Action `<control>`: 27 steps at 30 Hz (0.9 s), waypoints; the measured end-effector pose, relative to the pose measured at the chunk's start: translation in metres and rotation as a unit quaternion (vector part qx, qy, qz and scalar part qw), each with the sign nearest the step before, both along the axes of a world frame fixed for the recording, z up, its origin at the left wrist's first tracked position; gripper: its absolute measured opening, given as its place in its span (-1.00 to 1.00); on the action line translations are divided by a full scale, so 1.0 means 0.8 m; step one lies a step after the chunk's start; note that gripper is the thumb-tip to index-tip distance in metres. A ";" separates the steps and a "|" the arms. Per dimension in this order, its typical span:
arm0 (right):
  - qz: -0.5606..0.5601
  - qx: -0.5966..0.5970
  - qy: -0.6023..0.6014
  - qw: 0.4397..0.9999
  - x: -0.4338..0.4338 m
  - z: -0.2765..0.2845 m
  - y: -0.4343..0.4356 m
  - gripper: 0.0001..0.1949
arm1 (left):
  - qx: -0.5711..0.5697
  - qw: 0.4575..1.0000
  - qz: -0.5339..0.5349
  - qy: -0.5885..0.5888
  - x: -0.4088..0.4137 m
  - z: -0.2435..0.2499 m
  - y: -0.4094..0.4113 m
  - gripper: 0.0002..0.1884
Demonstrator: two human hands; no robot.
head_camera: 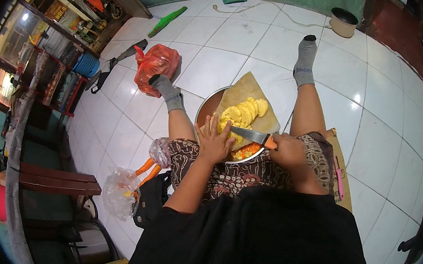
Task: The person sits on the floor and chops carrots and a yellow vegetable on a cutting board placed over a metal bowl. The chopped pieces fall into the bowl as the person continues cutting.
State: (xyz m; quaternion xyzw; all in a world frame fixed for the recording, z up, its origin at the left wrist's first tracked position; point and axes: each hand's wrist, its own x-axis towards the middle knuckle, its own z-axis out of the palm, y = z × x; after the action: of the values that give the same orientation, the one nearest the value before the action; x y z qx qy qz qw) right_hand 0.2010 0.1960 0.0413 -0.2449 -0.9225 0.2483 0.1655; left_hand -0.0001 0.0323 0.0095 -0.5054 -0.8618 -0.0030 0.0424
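Note:
My right hand [290, 152] grips the orange handle of a kitchen knife [251, 135], its blade lying over yellow pieces on a cutting board [245, 85]. My left hand [214, 144] rests with fingers spread at the near left of the board, beside the blade and touching or close to the yellow pieces. Overlapping yellow slices [247, 110], perhaps potato, lie beyond the blade. The board sits across a round metal bowl [208, 106] between my legs. Diced orange and yellow vegetables [248, 151] show in the bowl under the board's near edge.
A tied red plastic bag [160, 65] stands by my left foot. Carrots [149, 170] and a clear plastic bag [120, 194] lie at the left, near a black bag [152, 199]. A pink-handled tool [339, 182] rests on cardboard [344, 196] at the right. A pot [343, 24] stands far off.

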 end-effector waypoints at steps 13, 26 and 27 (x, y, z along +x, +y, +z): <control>-0.094 -0.322 0.132 0.933 0.005 -0.019 0.049 -0.71 | -0.035 0.996 0.004 -0.084 -0.068 0.013 0.106 -0.46; -0.069 -0.459 0.225 0.857 -0.004 -0.047 0.061 -0.74 | -0.024 0.989 -0.149 -0.008 -0.073 0.028 0.080 -0.76; -0.068 -0.454 0.224 0.860 -0.004 -0.048 0.060 -0.73 | -0.036 0.987 -0.155 0.008 -0.070 0.029 0.080 -0.76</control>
State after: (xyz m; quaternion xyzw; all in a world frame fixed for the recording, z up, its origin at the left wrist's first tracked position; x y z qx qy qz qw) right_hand 0.1979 0.2442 0.0027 -0.2930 -0.6263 0.6761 0.2545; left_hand -0.0562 0.0964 0.0328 -0.6339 -0.7724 0.0252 0.0301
